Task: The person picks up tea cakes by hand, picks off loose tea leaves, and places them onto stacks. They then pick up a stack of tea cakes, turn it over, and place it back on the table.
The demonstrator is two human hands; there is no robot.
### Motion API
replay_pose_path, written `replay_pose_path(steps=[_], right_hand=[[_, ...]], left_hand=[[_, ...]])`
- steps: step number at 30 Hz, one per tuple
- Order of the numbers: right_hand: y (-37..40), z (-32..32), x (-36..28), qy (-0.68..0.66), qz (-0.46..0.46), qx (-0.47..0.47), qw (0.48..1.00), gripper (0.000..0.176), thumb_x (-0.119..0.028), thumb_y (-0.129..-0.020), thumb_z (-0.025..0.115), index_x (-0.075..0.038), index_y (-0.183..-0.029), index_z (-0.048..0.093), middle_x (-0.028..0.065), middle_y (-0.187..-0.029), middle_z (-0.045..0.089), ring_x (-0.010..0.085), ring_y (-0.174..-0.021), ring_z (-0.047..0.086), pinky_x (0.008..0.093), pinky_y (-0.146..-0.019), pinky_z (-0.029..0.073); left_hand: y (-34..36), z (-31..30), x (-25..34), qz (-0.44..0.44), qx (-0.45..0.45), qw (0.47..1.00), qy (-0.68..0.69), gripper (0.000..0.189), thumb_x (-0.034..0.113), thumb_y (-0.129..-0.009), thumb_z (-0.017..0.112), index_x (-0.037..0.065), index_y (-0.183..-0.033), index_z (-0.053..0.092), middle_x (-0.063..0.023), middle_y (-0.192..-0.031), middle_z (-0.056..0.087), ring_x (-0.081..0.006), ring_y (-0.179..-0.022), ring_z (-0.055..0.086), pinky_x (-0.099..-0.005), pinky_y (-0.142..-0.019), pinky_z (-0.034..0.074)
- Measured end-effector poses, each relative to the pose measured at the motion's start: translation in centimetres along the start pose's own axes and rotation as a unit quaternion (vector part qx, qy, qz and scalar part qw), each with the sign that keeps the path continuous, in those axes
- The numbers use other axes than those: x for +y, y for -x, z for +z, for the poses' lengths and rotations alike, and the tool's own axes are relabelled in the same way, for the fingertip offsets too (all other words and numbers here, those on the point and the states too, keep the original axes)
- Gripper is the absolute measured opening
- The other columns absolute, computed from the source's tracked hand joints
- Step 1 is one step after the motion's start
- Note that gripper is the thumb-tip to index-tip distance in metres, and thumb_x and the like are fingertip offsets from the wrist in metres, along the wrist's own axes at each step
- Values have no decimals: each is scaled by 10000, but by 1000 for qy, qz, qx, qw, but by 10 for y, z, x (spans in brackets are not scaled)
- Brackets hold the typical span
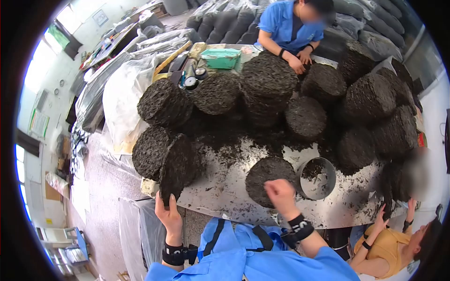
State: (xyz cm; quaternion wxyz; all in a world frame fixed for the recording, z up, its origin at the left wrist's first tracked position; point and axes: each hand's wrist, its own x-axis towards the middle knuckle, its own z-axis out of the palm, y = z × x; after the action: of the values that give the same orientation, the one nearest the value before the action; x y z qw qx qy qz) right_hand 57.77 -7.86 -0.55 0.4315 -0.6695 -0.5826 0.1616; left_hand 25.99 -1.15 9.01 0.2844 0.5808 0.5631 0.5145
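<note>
My left hand (pixel 169 216) grips the lower edge of a thin, dark round cake (pixel 174 166) of pressed, flaky material, thumb on one side and fingers on the other. The cake stands tilted on edge against a stack of similar cakes (pixel 149 152) at the table's left end. Over another dark round cake (pixel 263 180), which lies flat near the front edge, my right hand (pixel 281 193) has its fingers curled together. Whatever they may hold is too small to make out. Just right of it stands a metal ring (pixel 324 189) with dark scraps inside.
Stacks of dark cakes (pixel 267 79) line the back and right of the metal table (pixel 215 199), strewn with crumbs. A green basket (pixel 220 58) and tape rolls (pixel 191 83) sit behind. One co-worker (pixel 286 28) works opposite; another (pixel 382 246) handles cakes at right.
</note>
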Motion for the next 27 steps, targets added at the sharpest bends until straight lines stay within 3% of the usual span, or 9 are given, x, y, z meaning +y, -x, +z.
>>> replay_pose_path(steps=[4, 7, 8, 11, 15, 17, 21, 25, 27], right_hand=[[13, 104, -21, -50, -90, -302, 948, 111, -187, -775, 659, -92, -829, 679, 88, -798, 615, 281, -817, 617, 384, -702, 516], [16, 170, -8, 69, -136, -348, 925, 99, -171, -754, 665, -81, -796, 664, 112, -824, 608, 294, -835, 615, 391, -718, 519], [14, 190, -4, 125, -116, -390, 905, 146, -176, -748, 650, -135, -888, 664, 85, -874, 600, 281, -895, 594, 402, -724, 509], [10, 230, 4, 175, -129, -383, 898, 116, -182, -741, 626, -126, -839, 655, 89, -865, 600, 285, -889, 597, 400, -727, 509], [5, 242, 13, 204, -144, -401, 881, 105, -182, -765, 571, -118, -795, 649, 100, -845, 593, 288, -889, 600, 395, -709, 514], [4, 236, 6, 201, -162, -392, 883, 118, -136, -756, 569, -51, -770, 649, 125, -845, 607, 294, -874, 621, 393, -706, 536], [25, 233, 5, 211, -91, -362, 903, 124, -109, -760, 560, -2, -790, 615, 142, -867, 603, 313, -853, 617, 402, -720, 534], [37, 224, -10, 188, -8, -322, 928, 97, -139, -780, 566, -54, -791, 610, 147, -843, 593, 344, -794, 603, 421, -665, 506], [38, 213, -22, 119, 14, -233, 965, 85, -153, -779, 585, -71, -775, 603, 140, -787, 578, 342, -747, 590, 426, -646, 489]], left_hand=[[-3, -19, -4, 37, 1, 999, -39, 215, -57, -843, 542, -80, -1056, 563, -136, -1015, 599, -196, -899, 576, -262, -816, 440], [-11, -44, -19, 61, -50, 994, -71, 243, -80, -812, 555, -70, -1054, 568, -153, -1021, 603, -218, -914, 589, -273, -816, 446], [-14, -49, -15, 78, -54, 994, -61, 263, -97, -791, 561, -67, -1052, 571, -173, -1042, 616, -246, -946, 608, -292, -840, 456], [-28, -74, -8, 111, -130, 984, -48, 335, -115, -763, 550, -44, -1086, 604, -173, -1076, 642, -268, -988, 624, -324, -882, 469], [-40, -94, -24, 88, -150, 985, -5, 385, -128, -736, 549, -26, -1099, 621, -161, -1066, 647, -263, -975, 627, -319, -868, 476], [-49, -101, -31, 98, -183, 978, 10, 407, -141, -709, 542, -22, -1089, 631, -158, -1058, 648, -261, -963, 631, -311, -856, 479], [-67, -105, -49, 94, -217, 971, 26, 447, -147, -670, 537, -21, -1088, 633, -154, -1048, 651, -270, -942, 634, -313, -844, 484], [-83, -101, -51, 112, -274, 954, 53, 443, -144, -673, 539, -13, -1086, 631, -152, -1050, 655, -280, -940, 633, -318, -836, 488], [-87, -96, -53, 109, -303, 944, 68, 437, -141, -679, 540, -11, -1087, 630, -149, -1049, 655, -281, -940, 633, -320, -834, 489]])
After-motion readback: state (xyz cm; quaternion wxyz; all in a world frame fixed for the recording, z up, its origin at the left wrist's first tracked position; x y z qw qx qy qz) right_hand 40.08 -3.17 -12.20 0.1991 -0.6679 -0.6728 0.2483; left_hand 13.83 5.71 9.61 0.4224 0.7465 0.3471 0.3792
